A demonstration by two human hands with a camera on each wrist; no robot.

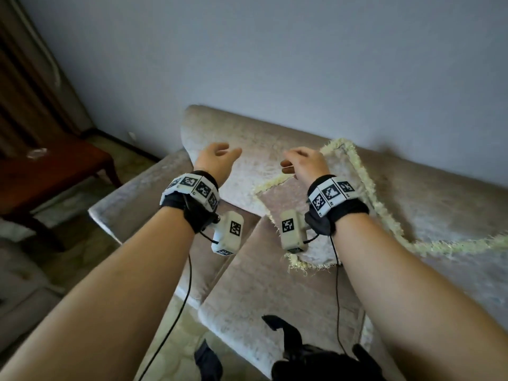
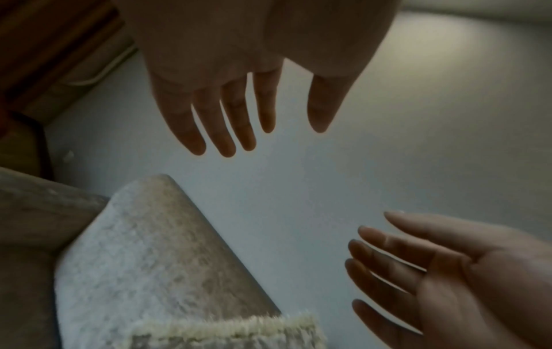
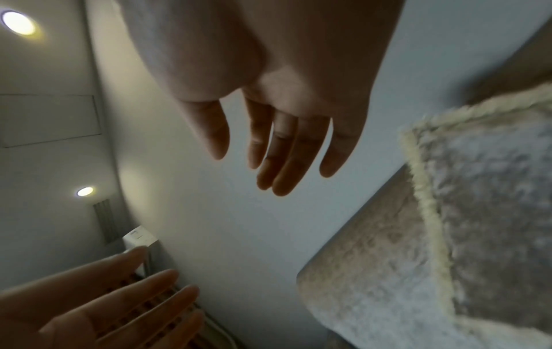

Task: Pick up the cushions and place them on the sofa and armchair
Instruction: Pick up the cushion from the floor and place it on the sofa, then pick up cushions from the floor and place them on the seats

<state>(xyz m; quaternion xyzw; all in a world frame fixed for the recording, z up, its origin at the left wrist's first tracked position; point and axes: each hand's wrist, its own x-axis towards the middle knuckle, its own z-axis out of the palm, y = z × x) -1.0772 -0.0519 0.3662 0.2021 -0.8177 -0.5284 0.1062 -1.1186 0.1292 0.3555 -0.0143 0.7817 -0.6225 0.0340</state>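
Both hands, left hand (image 1: 217,160) and right hand (image 1: 303,163), hang empty with fingers loose above the sofa (image 1: 275,298), the fringed cushion (image 1: 324,215) just beneath them propped against the backrest, seemingly placed.

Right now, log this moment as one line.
left hand: open, empty | right hand: open, empty | fringed cushion: leaning on sofa backrest, released
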